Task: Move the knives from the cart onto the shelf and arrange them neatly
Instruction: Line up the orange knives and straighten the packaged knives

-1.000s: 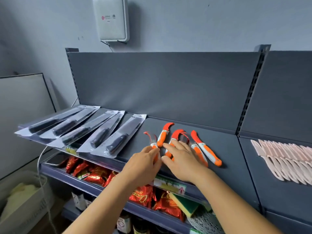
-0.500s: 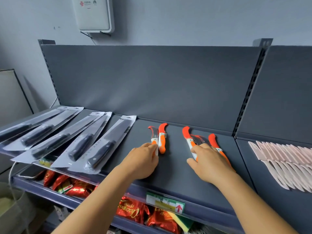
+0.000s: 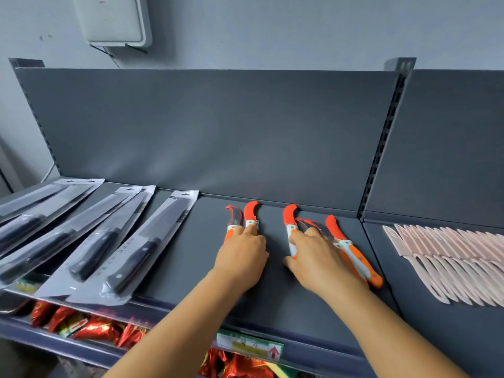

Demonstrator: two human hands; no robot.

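Head view: five orange knives (image 3: 354, 257) lie on the grey shelf (image 3: 272, 293), blades toward its back panel (image 3: 207, 132). Left hand (image 3: 241, 259) rests flat, fingers straight, on the two knives nearer the shelf's middle. Right hand (image 3: 316, 261) lies flat over two more, fingers extended, gripping nothing; the fifth knife lies just beside it. Packaged black knives (image 3: 131, 257) fan across the shelf's left part. Pale pink knives (image 3: 450, 263) overlap on the adjoining shelf at right.
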